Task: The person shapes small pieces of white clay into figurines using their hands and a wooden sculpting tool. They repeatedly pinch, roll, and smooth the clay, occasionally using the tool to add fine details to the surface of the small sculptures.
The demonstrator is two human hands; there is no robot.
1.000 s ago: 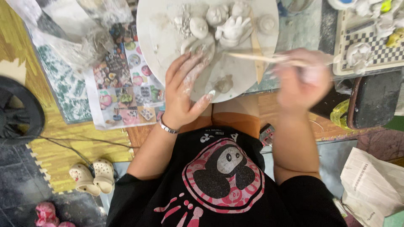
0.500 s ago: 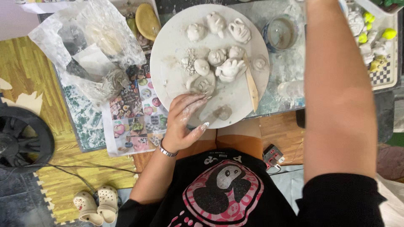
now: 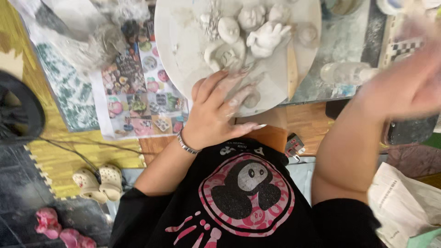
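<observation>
From the head view, I judge the work is shaping small clay figures (image 3: 257, 32) on the round board (image 3: 183, 55), which sits at the table's near edge. My left hand (image 3: 218, 108) lies spread flat on the board's near rim, fingers loose, steadying it. My right hand (image 3: 413, 82) is raised and blurred; I cannot tell its grip. Next calls for fetching the wooden stick (image 3: 292, 69).
</observation>
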